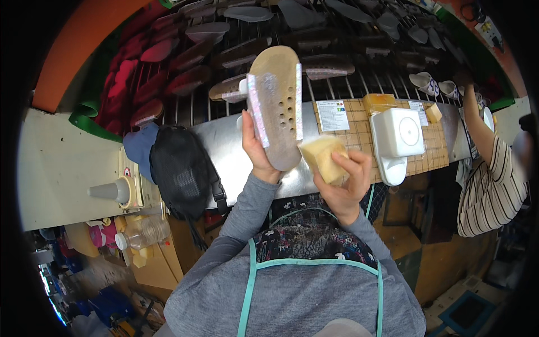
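Note:
My left hand (258,147) grips a brown shoe sole piece (277,106) by its lower end, held upright above the metal table edge. Shiny pinkish-white strips run along both of its long sides, and several dark holes dot its right half. In my right hand (349,182) is a yellow sponge block (325,159), pinched between thumb and fingers just right of the piece's lower end. Whether the sponge touches the piece I cannot tell. Right of the sponge stands a white plastic container (400,135) on a checked board.
Ahead lies a rack of metal bars (205,104) carrying many sole pieces. A black backpack (182,168) sits at the table's left. Another yellow block (379,103) lies on the checked board (435,154). At the right, a co-worker's arm (477,121) reaches toward white sandals (424,83).

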`<state>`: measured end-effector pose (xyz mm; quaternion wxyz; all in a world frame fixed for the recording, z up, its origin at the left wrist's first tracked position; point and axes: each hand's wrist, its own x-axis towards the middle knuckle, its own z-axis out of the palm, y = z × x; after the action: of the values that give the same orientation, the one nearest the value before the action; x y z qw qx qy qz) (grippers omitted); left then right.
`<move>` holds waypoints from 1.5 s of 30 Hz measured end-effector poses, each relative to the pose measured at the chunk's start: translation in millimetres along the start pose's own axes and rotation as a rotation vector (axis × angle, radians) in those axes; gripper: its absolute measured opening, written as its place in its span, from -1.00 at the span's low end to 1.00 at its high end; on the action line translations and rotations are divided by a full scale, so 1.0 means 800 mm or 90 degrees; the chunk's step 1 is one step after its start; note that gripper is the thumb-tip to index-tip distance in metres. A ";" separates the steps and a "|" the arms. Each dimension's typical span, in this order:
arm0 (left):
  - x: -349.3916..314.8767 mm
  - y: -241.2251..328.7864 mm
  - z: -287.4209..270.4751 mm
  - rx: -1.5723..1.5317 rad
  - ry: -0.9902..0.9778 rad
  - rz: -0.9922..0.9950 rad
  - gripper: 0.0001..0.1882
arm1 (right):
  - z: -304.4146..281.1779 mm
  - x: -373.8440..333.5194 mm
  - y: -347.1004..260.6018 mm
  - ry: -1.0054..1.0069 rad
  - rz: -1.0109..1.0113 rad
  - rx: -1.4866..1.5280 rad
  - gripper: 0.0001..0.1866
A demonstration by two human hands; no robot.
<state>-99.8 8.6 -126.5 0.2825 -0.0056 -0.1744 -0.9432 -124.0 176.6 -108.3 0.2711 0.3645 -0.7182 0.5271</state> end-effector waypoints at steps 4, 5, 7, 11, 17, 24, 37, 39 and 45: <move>0.006 -0.007 0.004 0.001 0.019 0.009 -0.41 | 0.013 0.014 0.004 -0.020 -0.071 -0.029 -0.38; 0.009 -0.006 0.005 -0.005 -0.010 0.016 -0.41 | 0.016 0.013 0.005 -0.052 -0.056 -0.038 -0.38; 0.015 0.004 0.005 -0.011 0.002 0.021 -0.41 | 0.012 -0.001 -0.004 -0.070 -0.058 -0.004 -0.38; 0.016 -0.001 0.011 0.013 0.020 0.026 -0.42 | -0.002 -0.017 -0.005 -0.064 -0.001 0.059 -0.41; 0.005 -0.062 0.034 0.029 0.000 -0.082 -0.40 | -0.006 0.009 0.023 0.032 0.066 0.063 -0.45; 0.048 -0.038 0.027 -0.004 0.075 -0.250 -0.35 | -0.083 -0.055 0.036 -0.036 0.180 0.017 -0.57; 0.014 0.042 -0.021 -0.300 -0.220 -0.168 -0.22 | -0.191 -0.095 0.104 0.074 0.256 -0.338 -0.56; 0.025 0.048 -0.042 -0.239 -0.172 -0.201 -0.29 | -0.188 -0.092 0.103 0.071 0.254 -0.325 -0.56; 0.032 0.001 -0.048 0.458 -0.285 -0.079 -0.36 | -0.152 -0.038 0.066 0.225 0.452 0.317 -0.57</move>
<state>-117.8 -18.3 -159.4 0.1640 -0.1010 -0.5497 -0.8129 -148.5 309.3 -125.0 0.0966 0.0547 -0.5927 0.7977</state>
